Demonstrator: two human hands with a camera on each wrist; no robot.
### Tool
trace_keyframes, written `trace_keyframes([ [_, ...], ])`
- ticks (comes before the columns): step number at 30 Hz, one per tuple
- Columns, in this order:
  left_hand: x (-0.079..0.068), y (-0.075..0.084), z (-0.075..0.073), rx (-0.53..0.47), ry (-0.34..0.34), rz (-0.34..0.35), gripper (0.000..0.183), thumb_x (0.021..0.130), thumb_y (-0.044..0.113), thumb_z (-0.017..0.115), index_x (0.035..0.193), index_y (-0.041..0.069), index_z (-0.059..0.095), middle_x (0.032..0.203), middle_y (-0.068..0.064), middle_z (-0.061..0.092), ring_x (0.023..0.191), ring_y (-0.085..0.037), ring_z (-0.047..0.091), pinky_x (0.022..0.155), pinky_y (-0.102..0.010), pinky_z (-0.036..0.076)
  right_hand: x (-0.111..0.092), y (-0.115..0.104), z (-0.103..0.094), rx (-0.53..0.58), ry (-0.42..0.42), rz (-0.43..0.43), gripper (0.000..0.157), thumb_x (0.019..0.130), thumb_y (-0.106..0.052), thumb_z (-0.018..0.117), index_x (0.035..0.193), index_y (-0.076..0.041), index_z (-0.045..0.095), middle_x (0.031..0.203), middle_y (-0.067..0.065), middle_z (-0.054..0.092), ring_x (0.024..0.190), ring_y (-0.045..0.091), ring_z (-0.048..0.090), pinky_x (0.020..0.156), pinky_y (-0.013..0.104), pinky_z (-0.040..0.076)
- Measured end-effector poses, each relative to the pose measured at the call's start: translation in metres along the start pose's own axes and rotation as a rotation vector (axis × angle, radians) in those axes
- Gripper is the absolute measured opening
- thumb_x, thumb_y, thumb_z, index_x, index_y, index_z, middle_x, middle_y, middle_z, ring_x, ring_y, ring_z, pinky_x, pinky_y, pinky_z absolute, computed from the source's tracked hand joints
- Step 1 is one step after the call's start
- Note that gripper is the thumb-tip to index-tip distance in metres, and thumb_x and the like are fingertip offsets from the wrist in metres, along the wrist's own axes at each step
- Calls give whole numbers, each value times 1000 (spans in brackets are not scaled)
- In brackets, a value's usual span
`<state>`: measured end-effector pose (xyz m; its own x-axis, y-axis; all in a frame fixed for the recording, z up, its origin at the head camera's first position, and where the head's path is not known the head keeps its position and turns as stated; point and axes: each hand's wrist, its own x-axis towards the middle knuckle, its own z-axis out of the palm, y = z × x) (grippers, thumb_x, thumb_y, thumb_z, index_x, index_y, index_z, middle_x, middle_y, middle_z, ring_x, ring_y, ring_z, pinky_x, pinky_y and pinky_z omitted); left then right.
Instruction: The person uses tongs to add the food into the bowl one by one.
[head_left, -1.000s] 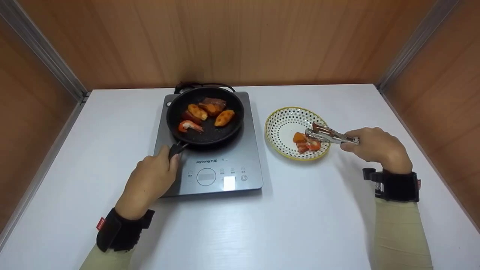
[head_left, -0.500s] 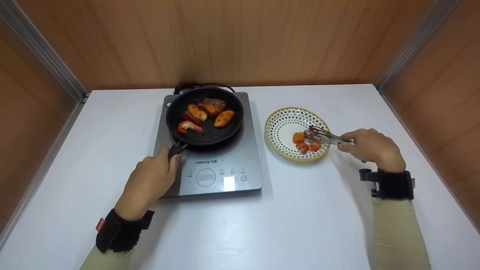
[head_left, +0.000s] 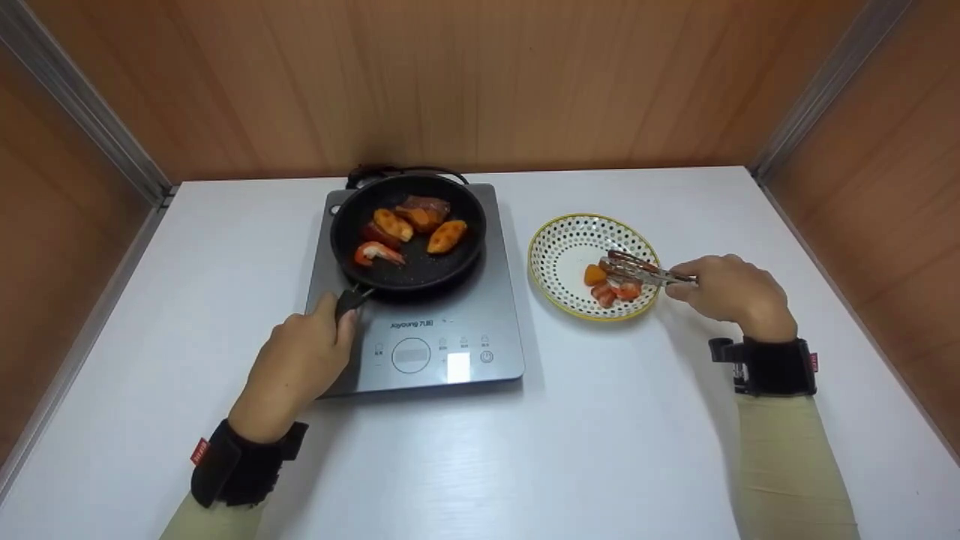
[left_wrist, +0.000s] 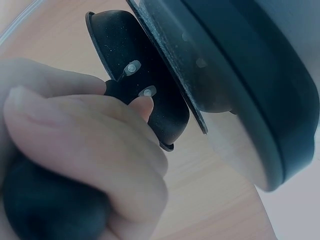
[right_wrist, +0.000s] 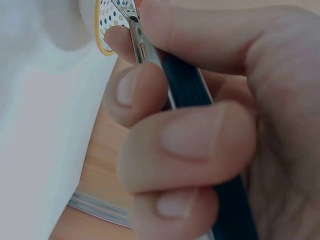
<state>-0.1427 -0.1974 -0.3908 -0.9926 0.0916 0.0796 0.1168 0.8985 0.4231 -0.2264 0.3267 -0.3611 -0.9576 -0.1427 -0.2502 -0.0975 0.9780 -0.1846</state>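
My left hand (head_left: 296, 360) grips the black handle (head_left: 351, 300) of a frying pan (head_left: 420, 271) on an induction cooker (head_left: 465, 322). In the pan lie a shrimp (head_left: 379, 253), browned orange-yellow pieces (head_left: 448, 236) and dark reddish pieces. My right hand (head_left: 735, 296) holds metal tongs (head_left: 649, 273), their tips low over the right half of a dotted plate (head_left: 551, 259). An orange chunk (head_left: 595, 275) and reddish shrimp-like pieces (head_left: 628, 291) lie beside the tips, which partly hide a reddish-brown piece. In the right wrist view, fingers curl round the tongs' dark-blue grip (right_wrist: 185, 85).
The cooker's touch panel (head_left: 412, 355) faces me, and a black cable (head_left: 442, 171) runs behind it. Wooden panels (head_left: 480, 82) close off the back and both sides of the white table (head_left: 450, 465).
My right hand has shifted left, carrying the tongs a little farther over the plate, and the tongs' tips have drawn closer together. The left hand stays on the pan handle.
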Motion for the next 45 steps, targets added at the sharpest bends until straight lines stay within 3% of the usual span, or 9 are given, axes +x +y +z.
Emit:
trace_keyframes([
  [13, 2, 1, -1, -7, -21, -19, 29, 112, 28, 50, 108, -1, 53, 67, -14, 57, 57, -27, 53, 48, -40, 41, -1, 3, -4, -20, 48, -1, 53, 108, -49, 56, 150, -18, 61, 146, 24, 61, 127, 52, 58, 83, 65, 50],
  [33, 1, 1, -4, -23, -9, -9, 30, 113, 29, 49, 105, 1, 53, 66, -12, 55, 58, -27, 52, 49, -39, 39, -5, 5, -8, -9, 159, -43, 45, 108, -46, 58, 145, -23, 66, 134, 21, 69, 104, 39, 66, 67, 54, 49],
  [40, 1, 1, -5, -30, -23, -19, 30, 113, 30, 49, 107, 0, 54, 68, -13, 57, 59, -28, 53, 49, -41, 40, -7, -5, -7, -8, 212, -67, 42, 107, -43, 61, 144, -24, 67, 123, 17, 73, 86, 31, 61, 60, 42, 42],
  [45, 1, 1, -5, -24, -21, -19, 30, 113, 30, 49, 106, 1, 53, 68, -13, 56, 59, -28, 52, 49, -40, 40, -9, -13, -7, -10, 260, -100, 39, 106, -39, 64, 142, -23, 70, 120, 15, 75, 82, 29, 60, 58, 41, 40],
])
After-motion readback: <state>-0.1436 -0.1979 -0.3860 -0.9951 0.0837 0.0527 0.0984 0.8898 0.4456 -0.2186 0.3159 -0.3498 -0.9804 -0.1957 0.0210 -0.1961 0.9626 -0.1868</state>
